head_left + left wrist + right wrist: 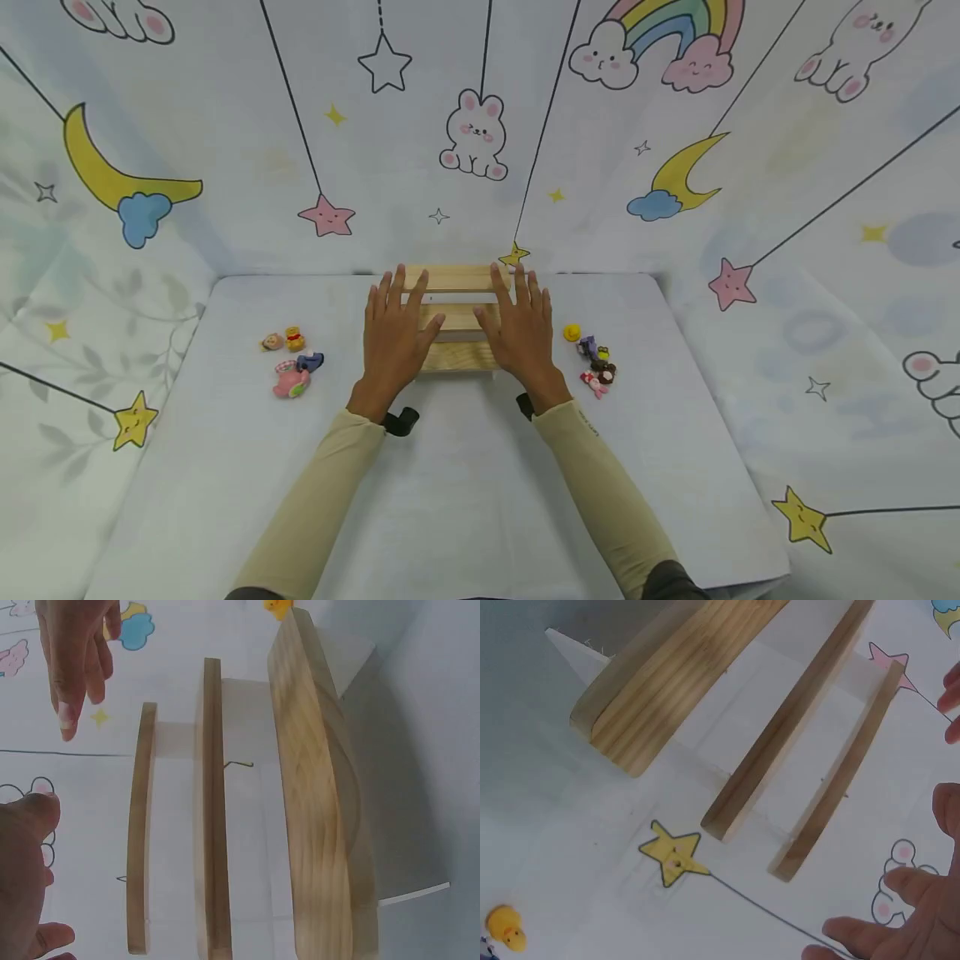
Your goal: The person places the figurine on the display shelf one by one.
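Observation:
A small rack with three pale wooden slats (459,357) on white supports stands at the far middle of the table. My left hand (393,333) is over its left end, fingers spread forward. Over the right end is my right hand (522,333), its fingers spread too. The left wrist view shows the front slat (315,802) broad and close, with both hands beyond the rear slat. In the right wrist view the right hand (922,915) appears past the slats, apart from them. Neither hand grips anything.
Several small toy figures (291,382), among them a pink one, lie left of the rack. Another cluster of little figures (606,372) with a yellow duck (572,332) lies to its right. A printed cloth backdrop (420,167) rises behind the white table (465,483).

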### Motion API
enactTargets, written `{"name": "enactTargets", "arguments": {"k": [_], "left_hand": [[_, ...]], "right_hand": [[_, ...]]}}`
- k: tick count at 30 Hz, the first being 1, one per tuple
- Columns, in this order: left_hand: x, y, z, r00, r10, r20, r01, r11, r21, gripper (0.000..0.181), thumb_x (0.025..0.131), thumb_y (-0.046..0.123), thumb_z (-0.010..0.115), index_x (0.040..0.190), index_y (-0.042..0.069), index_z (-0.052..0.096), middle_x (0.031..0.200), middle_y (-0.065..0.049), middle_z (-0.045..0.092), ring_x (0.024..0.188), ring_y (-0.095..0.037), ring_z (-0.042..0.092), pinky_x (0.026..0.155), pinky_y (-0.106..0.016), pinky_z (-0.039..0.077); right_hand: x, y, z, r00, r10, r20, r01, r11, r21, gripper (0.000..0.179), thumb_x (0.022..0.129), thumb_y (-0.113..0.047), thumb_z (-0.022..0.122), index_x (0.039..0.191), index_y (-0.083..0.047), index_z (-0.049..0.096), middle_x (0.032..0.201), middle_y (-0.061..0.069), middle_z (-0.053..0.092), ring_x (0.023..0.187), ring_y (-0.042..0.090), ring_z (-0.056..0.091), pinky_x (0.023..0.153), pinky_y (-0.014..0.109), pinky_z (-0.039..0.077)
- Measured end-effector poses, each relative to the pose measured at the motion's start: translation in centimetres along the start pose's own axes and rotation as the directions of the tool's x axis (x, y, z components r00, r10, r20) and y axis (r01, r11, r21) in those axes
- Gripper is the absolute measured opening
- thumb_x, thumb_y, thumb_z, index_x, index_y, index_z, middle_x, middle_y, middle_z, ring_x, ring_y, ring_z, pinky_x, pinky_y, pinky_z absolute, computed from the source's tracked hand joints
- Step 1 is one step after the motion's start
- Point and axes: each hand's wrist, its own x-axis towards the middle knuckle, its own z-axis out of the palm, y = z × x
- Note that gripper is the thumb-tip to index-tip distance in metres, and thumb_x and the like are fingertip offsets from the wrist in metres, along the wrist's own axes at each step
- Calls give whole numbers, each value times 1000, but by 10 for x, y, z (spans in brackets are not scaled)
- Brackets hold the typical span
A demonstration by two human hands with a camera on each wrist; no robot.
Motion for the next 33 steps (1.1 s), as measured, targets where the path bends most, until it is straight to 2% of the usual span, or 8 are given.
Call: {"name": "enactTargets", "arguments": {"k": [5, 10, 16, 20, 33], "left_hand": [[-6, -9, 5, 991, -11, -132, -8, 989, -144, 63, 101, 37, 74, 158, 18, 53, 162, -21, 49, 149, -42, 45, 125, -63, 33], [-12, -18, 13, 982, -52, -183, 2, 965, -261, 55, 96, 29, 82, 148, 18, 64, 151, -17, 60, 136, -43, 55, 112, -65, 43], [-18, -27, 23, 978, -112, -174, 41, 930, -365, 52, 92, 24, 86, 141, 16, 70, 146, -16, 64, 131, -42, 58, 105, -61, 46], [-19, -33, 29, 979, -144, -143, 72, 904, -421, 51, 92, 24, 86, 140, 16, 71, 147, -16, 64, 131, -42, 57, 107, -60, 46], [-11, -47, 43, 984, -168, -67, 110, 848, -519, 46, 92, 22, 85, 135, 10, 73, 149, -17, 63, 138, -44, 55, 115, -63, 42]], "right_hand": [[-1, 5, 0, 1000, 5, -23, -5, 1000, 9, 73, 110, -58, 47, 172, -34, 17, 175, 23, 23, 161, 48, 23, 129, 68, 22], [-2, 9, -1, 998, 9, -62, -6, 999, 50, 71, 109, -56, 51, 171, -32, 25, 171, 24, 32, 155, 49, 33, 123, 69, 31], [-6, 15, -2, 995, 23, -96, -12, 994, 113, 70, 108, -55, 55, 169, -31, 31, 167, 24, 40, 147, 48, 41, 118, 68, 36], [-8, 21, 0, 993, 26, -118, -13, 993, 115, 69, 108, -54, 56, 168, -31, 33, 164, 25, 43, 144, 48, 44, 114, 68, 40], [-12, 34, 4, 991, 66, -117, -49, 989, 139, 68, 108, -49, 60, 168, -38, 31, 164, 23, 44, 144, 46, 44, 112, 67, 40]]}}
